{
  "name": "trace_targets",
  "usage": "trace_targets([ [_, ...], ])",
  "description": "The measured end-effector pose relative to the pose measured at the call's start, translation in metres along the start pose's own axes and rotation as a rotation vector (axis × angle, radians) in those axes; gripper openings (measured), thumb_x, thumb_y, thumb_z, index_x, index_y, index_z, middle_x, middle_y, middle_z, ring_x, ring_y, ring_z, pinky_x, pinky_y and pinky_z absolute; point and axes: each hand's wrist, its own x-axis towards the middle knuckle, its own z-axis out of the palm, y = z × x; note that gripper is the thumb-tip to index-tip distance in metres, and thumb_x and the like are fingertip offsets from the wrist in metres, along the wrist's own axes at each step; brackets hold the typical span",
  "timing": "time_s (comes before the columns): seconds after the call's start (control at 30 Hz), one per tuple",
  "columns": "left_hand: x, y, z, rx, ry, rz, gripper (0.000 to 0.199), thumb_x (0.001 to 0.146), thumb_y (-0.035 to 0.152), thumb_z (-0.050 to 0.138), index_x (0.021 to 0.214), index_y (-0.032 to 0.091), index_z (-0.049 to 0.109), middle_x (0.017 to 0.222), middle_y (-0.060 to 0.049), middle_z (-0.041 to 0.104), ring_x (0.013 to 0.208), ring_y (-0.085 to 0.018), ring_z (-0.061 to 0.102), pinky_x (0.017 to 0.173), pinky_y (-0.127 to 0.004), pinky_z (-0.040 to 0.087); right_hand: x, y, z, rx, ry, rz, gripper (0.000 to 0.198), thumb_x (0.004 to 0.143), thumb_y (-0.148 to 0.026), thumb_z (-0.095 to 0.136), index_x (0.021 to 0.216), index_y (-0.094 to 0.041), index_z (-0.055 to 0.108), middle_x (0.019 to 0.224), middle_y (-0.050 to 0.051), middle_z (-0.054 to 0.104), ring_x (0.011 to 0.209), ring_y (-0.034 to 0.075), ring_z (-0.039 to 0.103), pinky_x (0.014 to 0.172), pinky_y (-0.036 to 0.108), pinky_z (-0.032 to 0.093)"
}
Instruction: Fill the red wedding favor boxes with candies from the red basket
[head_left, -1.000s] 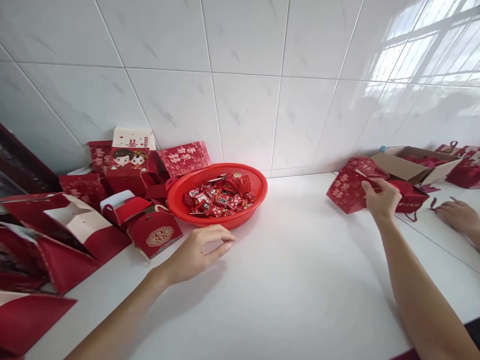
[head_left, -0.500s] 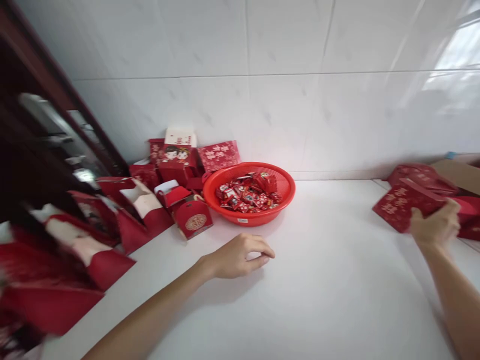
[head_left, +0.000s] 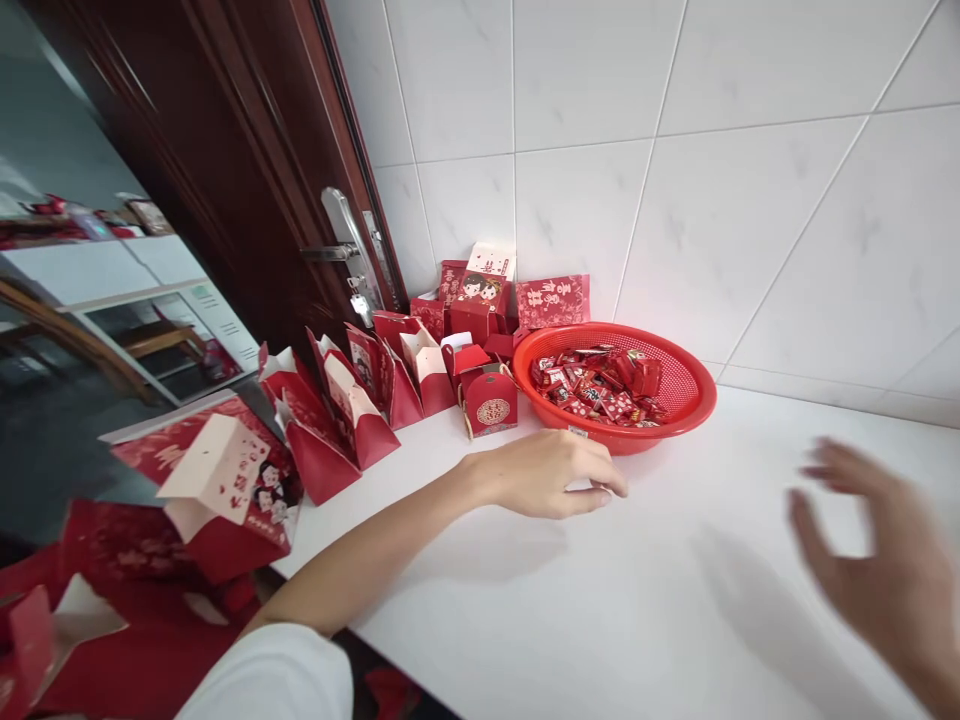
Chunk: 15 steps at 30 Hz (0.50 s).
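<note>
My left hand (head_left: 551, 474) hangs just above the white tabletop, in front of a red plastic basket (head_left: 705, 405). Its fingers are loosely bent and apart, with nothing in them. On the right, my right hand (head_left: 877, 545) is over the table, blurred, its thumb and fingers spread around bare air. Red-wrapped candies (head_left: 600, 385) lie heaped in the basket. Left of the basket stands a small red box (head_left: 489, 400) with a round gold emblem and a cord handle.
Several opened red gift boxes (head_left: 341, 400) stand along the table's left edge; a bigger one (head_left: 232, 490) sits nearer. More red boxes (head_left: 480, 295) lean by the tiled wall. A brown door (head_left: 247, 130) with keys is at the left. Further red packaging (head_left: 127, 620) lies at lower left.
The view has swung left, showing more of the door. My right hand has let go of the red box at the right and moved over the table. My left hand stays near the basket.
</note>
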Motion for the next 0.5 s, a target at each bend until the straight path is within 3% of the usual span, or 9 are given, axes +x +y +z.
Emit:
trace_targets([
  [0.1,-0.017,0.01,-0.015,0.086,-0.004,-0.102,0.019,0.098,0.019,0.057,0.109,0.018,0.073,0.108,-0.007,0.076,0.099,-0.021,0.069,0.083,-0.029,0.049,-0.014,-0.069,0.043,0.265,-0.212,-0.332,0.038,0.096,-0.008,0.052,0.134,-0.013,0.054,0.131,0.022,0.063,0.111,0.026,0.065,0.086,0.036,0.056],
  [0.17,-0.032,0.017,-0.026,0.144,-0.014,-0.16,0.021,0.099,0.021,0.056,0.111,0.019,0.073,0.109,-0.006,0.076,0.1,-0.021,0.07,0.085,-0.029,0.049,-0.03,-0.096,0.052,0.376,-0.319,-0.433,0.039,0.096,-0.006,0.048,0.134,-0.011,0.056,0.135,0.022,0.062,0.11,0.026,0.065,0.088,0.037,0.056],
  [0.23,-0.05,0.025,-0.04,0.209,0.005,-0.234,0.024,0.099,0.022,0.053,0.113,0.02,0.073,0.112,-0.007,0.076,0.102,-0.021,0.069,0.089,-0.029,0.049,-0.043,-0.105,0.052,0.438,-0.346,-0.441,0.041,0.095,-0.004,0.047,0.135,-0.01,0.056,0.135,0.022,0.062,0.109,0.026,0.064,0.088,0.038,0.056],
  [0.33,-0.085,0.037,-0.07,0.28,0.145,-0.445,0.031,0.1,0.03,0.048,0.115,0.022,0.074,0.115,-0.005,0.076,0.102,-0.021,0.07,0.091,-0.029,0.049,-0.048,-0.099,0.047,0.476,-0.32,-0.341,0.042,0.094,-0.003,0.048,0.134,-0.011,0.055,0.133,0.022,0.062,0.106,0.025,0.065,0.083,0.036,0.057],
  [0.43,-0.125,0.049,-0.1,0.434,0.406,-0.849,0.034,0.097,0.037,0.049,0.115,0.026,0.074,0.114,-0.002,0.077,0.101,-0.023,0.07,0.09,-0.03,0.049,-0.046,-0.095,0.046,0.484,-0.328,-0.287,0.04,0.095,-0.005,0.049,0.133,-0.014,0.056,0.131,0.021,0.063,0.104,0.024,0.067,0.08,0.034,0.058],
  [0.5,-0.148,0.053,-0.113,0.555,0.503,-1.097,0.036,0.095,0.037,0.048,0.117,0.023,0.073,0.117,-0.004,0.076,0.104,-0.026,0.068,0.093,-0.033,0.048,-0.044,-0.096,0.047,0.492,-0.344,-0.281,0.039,0.095,-0.005,0.05,0.132,-0.015,0.058,0.131,0.02,0.064,0.103,0.024,0.068,0.079,0.034,0.059],
])
